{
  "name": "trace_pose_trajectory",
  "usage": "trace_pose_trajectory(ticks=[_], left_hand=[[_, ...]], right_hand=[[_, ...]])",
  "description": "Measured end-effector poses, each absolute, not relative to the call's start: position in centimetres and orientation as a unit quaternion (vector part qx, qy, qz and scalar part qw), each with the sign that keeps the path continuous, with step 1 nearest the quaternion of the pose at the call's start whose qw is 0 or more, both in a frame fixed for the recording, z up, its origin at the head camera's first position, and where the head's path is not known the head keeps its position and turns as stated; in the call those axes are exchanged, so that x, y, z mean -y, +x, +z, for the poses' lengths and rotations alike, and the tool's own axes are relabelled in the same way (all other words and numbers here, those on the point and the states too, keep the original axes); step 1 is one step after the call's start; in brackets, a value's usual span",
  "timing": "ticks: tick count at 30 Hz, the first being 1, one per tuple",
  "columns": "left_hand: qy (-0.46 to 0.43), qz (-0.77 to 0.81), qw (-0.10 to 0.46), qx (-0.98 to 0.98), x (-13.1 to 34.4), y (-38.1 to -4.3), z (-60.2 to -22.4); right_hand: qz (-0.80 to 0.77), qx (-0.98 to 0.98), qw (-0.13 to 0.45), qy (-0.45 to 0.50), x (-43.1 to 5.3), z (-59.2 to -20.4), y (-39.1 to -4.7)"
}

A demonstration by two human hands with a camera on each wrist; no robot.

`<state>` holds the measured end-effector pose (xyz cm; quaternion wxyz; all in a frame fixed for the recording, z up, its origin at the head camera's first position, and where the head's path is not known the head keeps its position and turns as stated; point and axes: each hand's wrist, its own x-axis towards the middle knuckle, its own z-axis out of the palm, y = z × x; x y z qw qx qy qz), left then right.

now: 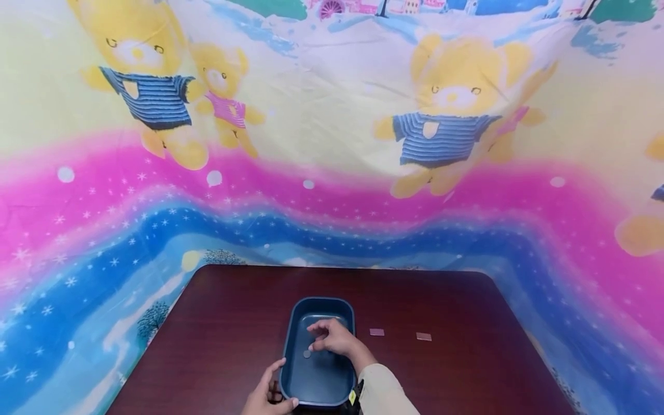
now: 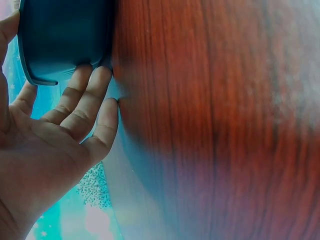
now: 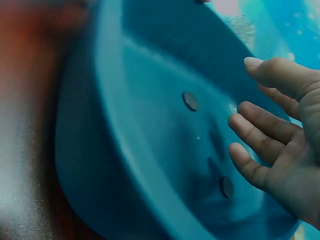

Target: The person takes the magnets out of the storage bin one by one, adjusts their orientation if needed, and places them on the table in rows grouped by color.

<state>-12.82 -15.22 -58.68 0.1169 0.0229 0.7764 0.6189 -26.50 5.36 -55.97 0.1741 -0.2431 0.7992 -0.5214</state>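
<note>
My left hand (image 1: 270, 393): relaxed fingers touching tray (image 1: 316, 383) between desk's (image 1: 233, 323) side edges. Right hand (image 1: 334, 340): loosely spread, empty. Coins (image 3: 190, 101) likely light, stiff, slippery; pinch rims.

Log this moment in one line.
left hand: touches blue tray, near-left corner | right hand: over tray, holding nothing | in tray: two discs | on table: two small rectangles, right of tray
</note>
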Motion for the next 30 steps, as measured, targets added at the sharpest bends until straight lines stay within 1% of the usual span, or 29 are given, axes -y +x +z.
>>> trace_pose_trajectory(ticks=[6, 11, 20, 30], left_hand=[[0.031, 0.622, 0.113, -0.774, 15.5, -12.9, -58.7], [0.04, 0.625, 0.115, -0.771, 15.4, -12.9, -58.7], [0.036, 0.635, 0.119, -0.762, 15.1, -12.9, -58.7], [0.029, 0.637, 0.113, -0.762, 15.3, -12.9, -59.1]], right_hand=[[-0.499, -0.811, 0.196, -0.232, -4.1, -56.5, -26.4], [-0.483, -0.823, 0.195, -0.225, -3.7, -57.0, -26.1], [-0.437, -0.853, 0.166, -0.232, -3.7, -58.2, -26.1], [-0.354, -0.896, 0.093, -0.25, -3.4, -59.0, -25.7]])
